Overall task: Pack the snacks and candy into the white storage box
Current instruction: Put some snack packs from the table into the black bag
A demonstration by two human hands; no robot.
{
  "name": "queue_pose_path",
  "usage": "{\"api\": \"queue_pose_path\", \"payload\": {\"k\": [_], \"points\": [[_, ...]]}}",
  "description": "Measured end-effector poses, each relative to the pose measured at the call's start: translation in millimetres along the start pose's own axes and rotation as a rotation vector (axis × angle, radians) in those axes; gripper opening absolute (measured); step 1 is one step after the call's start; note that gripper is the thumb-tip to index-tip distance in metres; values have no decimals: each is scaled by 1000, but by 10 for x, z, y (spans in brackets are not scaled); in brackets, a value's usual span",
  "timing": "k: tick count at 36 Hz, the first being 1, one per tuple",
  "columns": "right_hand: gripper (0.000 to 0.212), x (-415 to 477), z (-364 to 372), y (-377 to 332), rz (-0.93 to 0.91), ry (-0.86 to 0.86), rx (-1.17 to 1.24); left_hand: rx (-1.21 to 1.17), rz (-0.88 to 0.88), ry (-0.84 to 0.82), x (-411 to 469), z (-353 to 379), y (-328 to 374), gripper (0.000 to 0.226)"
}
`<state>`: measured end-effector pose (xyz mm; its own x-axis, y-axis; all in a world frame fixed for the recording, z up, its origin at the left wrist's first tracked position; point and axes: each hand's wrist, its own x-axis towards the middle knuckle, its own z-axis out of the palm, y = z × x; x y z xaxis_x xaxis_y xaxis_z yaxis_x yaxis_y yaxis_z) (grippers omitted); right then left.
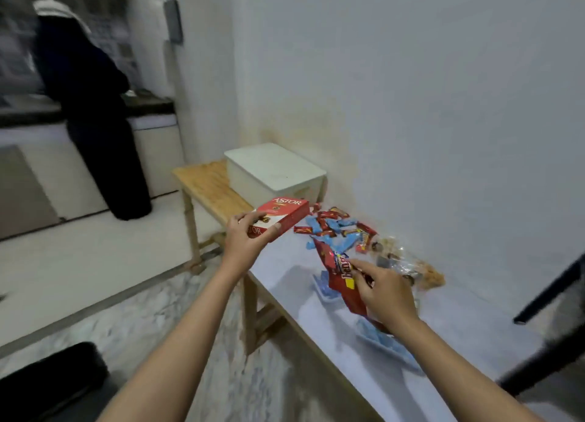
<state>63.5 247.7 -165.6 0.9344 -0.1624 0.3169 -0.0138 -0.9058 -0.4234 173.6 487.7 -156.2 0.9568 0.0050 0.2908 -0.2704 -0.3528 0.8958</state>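
My left hand [245, 241] holds a red Astor snack box [283, 214] in the air, just in front of the white storage box [275, 173]. The storage box stands on a small wooden table, and its lid is on. My right hand [384, 290] pinches a red snack bag [340, 274] that lies on the white tabletop [285, 263]. Beyond the bag lies a heap of small red and blue wrapped candies [335, 228]. Clear bags of brown snacks [408, 263] rest against the wall to the right.
A small wooden table [205, 181] carries the storage box at the far end. Blue packets [383, 342] lie flat under my right wrist. A person in dark clothes [91, 121] stands at a counter on the left. A dark chair frame [550, 295] sits at the right.
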Motion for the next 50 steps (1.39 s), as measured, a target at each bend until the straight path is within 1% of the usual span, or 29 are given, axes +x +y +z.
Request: {"api": "queue_pose_path", "payload": {"k": [2,3,7,13,17,20,23,26,28,31,33,36,39,41,44,48,50], "points": [[29,216,267,-246,-22,-44,13,12,-69,58,17,-357,-326,50],[31,326,404,-377,-44,-72,16,17,-102,89,32,-537,-500,47],[35,763,975,-965,-119,-187,13,67,-214,195,52,-1251,-1115,28],[29,1147,1902,-1961,-208,-288,105,97,-384,365,-170,-2263,-1895,28],[29,1171,2561,-2596,-281,-416,130,135,-487,450,-498,-2820,-2286,25],[31,1092,3031,-3028,-341,-494,138,159,-603,531,-792,-3161,-2606,29],[28,1000,3499,-3429,-382,-587,176,161,-726,601,-1068,-3419,-2906,39],[27,889,3959,-3785,-352,-685,233,161,-824,613,-1298,-3658,-3141,47],[27,812,4245,-4000,-334,-732,242,159,-864,619,-1404,-3838,-3302,47],[25,728,4680,-4308,-312,-793,256,180,-905,633,-1441,-4139,-3584,55],[25,711,4992,-4500,-289,-838,289,196,-928,630,-1432,-4311,-3842,51],[23,721,5419,-4775,-260,-902,349,212,-978,557,-1387,-4516,-4246,48],[20,700,5947,-4986,-234,-948,370,185,-980,457,-1238,-4695,-4654,44],[20,625,6309,-5052,-217,-972,369,210,-955,445,-1167,-4758,-4973,47],[22,433,6822,-5120,-238,-977,338,241,-963,382,-1136,-4796,-5539,54],[25,161,7564,-5163,-263,-1019,229,325,-989,205,-1122,-4820,-6355,56],[26,40,7891,-5156,-311,-1056,167,371,-993,157,-1138,-4812,-6741,58]]}}
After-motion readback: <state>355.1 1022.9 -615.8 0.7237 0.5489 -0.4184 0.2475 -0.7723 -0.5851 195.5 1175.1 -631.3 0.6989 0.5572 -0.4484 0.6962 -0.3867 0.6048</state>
